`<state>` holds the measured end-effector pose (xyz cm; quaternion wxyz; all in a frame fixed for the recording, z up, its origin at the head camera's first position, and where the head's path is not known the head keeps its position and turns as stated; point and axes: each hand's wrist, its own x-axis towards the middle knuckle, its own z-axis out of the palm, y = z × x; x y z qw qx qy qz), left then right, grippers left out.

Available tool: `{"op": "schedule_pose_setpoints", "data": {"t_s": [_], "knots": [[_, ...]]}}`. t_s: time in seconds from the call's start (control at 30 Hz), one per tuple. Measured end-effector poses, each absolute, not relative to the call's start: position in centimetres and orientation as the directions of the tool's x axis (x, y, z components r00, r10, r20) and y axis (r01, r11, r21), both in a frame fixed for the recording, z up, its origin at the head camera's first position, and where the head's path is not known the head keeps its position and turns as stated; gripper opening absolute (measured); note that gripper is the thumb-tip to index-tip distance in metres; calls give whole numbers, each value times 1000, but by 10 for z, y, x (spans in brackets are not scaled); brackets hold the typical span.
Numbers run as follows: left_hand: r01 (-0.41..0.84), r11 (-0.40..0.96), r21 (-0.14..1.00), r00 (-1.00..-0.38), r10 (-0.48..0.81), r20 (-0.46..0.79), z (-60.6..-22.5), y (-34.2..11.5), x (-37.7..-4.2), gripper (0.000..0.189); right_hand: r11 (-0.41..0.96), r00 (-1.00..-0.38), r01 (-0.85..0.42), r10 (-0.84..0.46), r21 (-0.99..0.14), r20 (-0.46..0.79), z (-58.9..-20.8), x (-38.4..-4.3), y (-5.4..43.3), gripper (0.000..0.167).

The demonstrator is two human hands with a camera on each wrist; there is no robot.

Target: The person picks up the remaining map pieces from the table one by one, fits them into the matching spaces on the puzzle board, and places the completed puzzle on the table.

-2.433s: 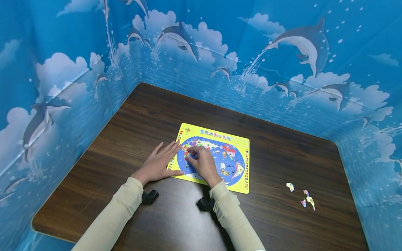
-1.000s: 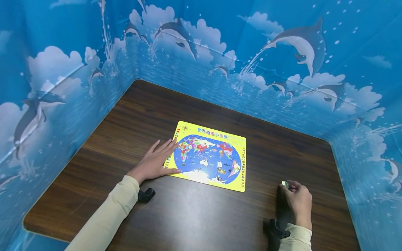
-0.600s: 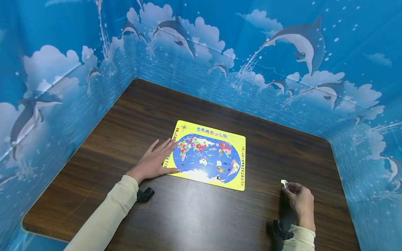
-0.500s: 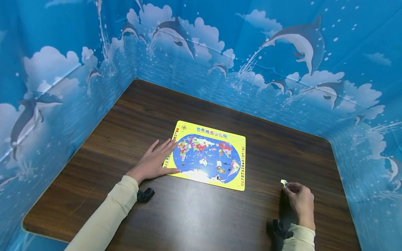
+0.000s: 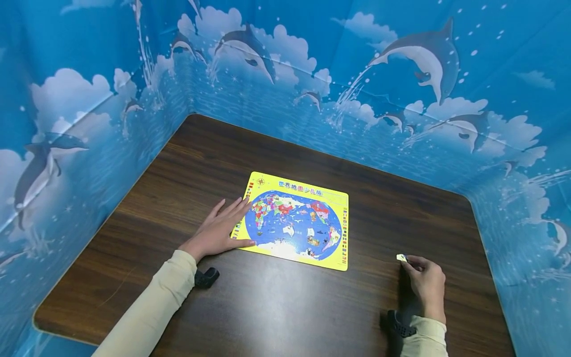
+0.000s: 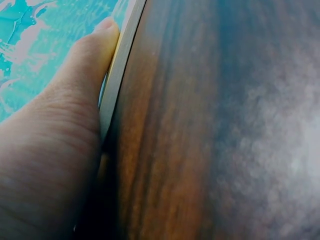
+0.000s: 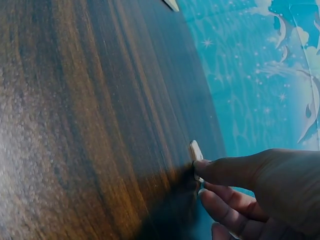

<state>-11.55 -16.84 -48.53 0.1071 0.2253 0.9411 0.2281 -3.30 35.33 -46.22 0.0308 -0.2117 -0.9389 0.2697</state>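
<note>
A yellow world map puzzle board (image 5: pixel 332 198) with a blue oval map lies flat on the dark wooden table. My left hand (image 5: pixel 216 233) rests on its left side, fingers spread and straight, thumb along the near edge. In the left wrist view the thumb lies on top of the board, whose thin side edge (image 6: pixel 117 85) shows. Well to the right of the board, my right hand (image 5: pixel 427 285) pinches a small pale puzzle piece (image 5: pixel 401 257) between thumb and fingers. The right wrist view shows this piece (image 7: pixel 196 149) tilted up at the thumb tip.
The brown table (image 5: pixel 285 307) is bordered by blue dolphin-printed cloth (image 5: pixel 285 114) at the back and sides. Black camera straps (image 5: pixel 206 277) sit at both wrists. A light-coloured corner (image 7: pixel 171 4) enters the right wrist view at the top. Loose pieces seen earlier are hidden by my right hand.
My right hand has moved from the map to the right and taken up a puzzle piece. Within the last half second the piece has turned in its fingers. My left hand stays on the board.
</note>
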Motion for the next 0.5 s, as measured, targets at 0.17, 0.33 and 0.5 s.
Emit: {"op": "schedule_pose_setpoints", "data": {"t_s": [0.17, 0.33, 0.5], "knots": [[372, 799, 472, -874, 472, -111, -486, -169, -115, 107, 743, -903, 396, 421, -539, -83, -461, -33, 354, 23], [372, 800, 470, -873, 474, -115, -486, -168, -116, 107, 749, -904, 390, 421, -536, -70, -460, -32, 354, 23], [377, 796, 473, -872, 478, -109, -486, -168, -116, 107, 731, -895, 404, 440, -550, -72, -461, -31, 353, 22]]}}
